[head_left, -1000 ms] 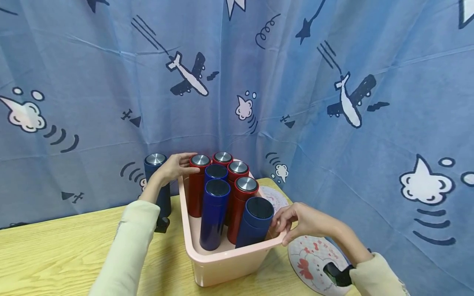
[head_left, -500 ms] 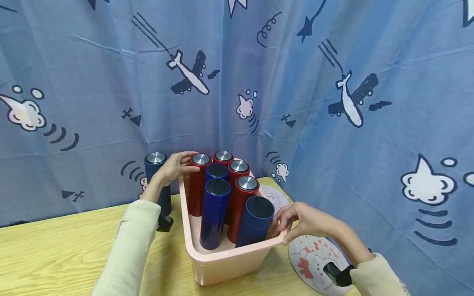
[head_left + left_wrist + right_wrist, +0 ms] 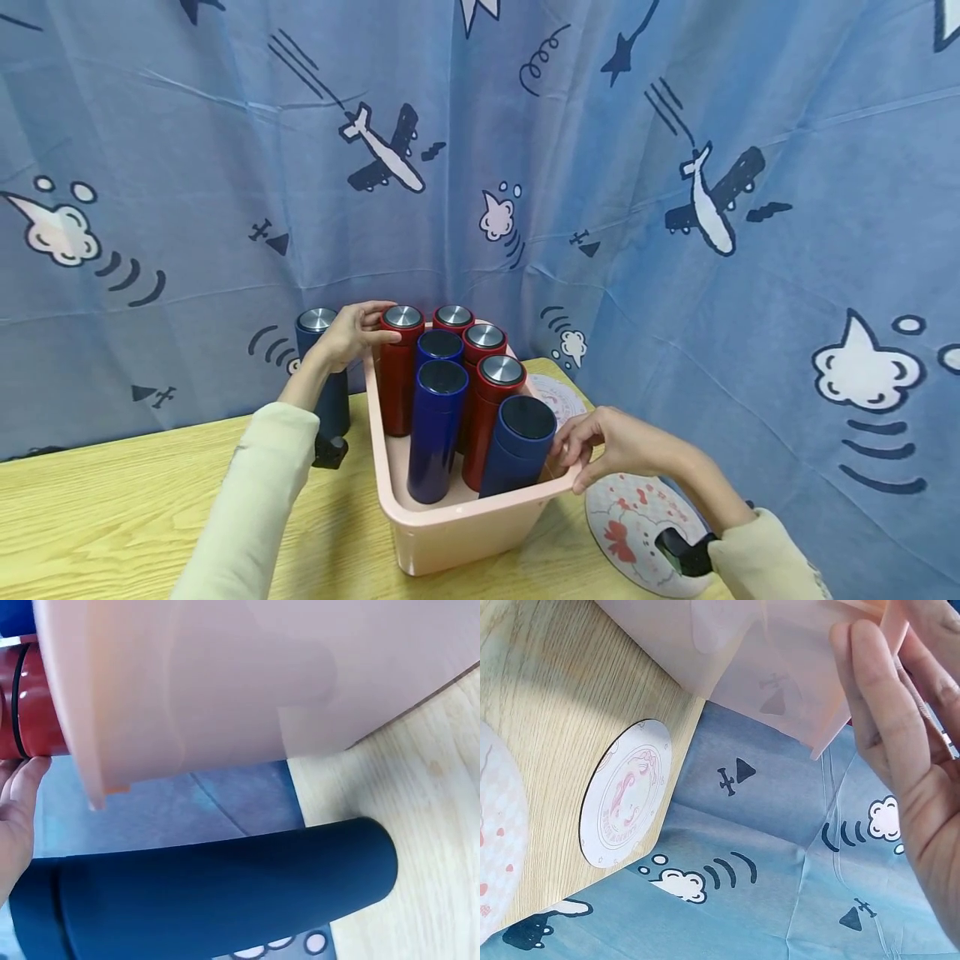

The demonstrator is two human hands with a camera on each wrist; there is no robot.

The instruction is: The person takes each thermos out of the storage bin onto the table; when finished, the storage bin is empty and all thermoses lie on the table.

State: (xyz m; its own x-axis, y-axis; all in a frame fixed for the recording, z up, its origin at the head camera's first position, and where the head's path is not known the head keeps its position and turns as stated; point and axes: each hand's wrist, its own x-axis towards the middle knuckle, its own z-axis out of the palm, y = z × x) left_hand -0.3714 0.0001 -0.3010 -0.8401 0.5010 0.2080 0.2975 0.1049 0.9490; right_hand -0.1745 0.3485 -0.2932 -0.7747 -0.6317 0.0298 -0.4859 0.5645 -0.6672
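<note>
My left hand [image 3: 348, 337] grips a red thermos [image 3: 397, 375] near its silver-topped lid, thumb in front and fingers behind. The thermos stands upright at the far left of a pink plastic bin [image 3: 465, 533]. My right hand [image 3: 626, 446] pinches the bin's rim at the near right corner, fingers inside the wall. Also in the bin are several more red thermoses [image 3: 491, 417], two glossy blue ones [image 3: 432, 454] and a matte blue one [image 3: 513, 462] leaning by my right fingers. In the left wrist view, the pink wall hides the held thermos's lower part.
A dark navy thermos [image 3: 217, 889] stands on the wooden table [image 3: 135, 508] just left of the bin, partly behind my left wrist. Two round printed mats [image 3: 637, 533] [image 3: 626, 795] lie to the right. A blue patterned curtain [image 3: 225, 208] hangs close behind.
My left hand has shifted slightly left and up, and the red thermos it grips has moved with it. My right hand keeps its hold on the rim.
</note>
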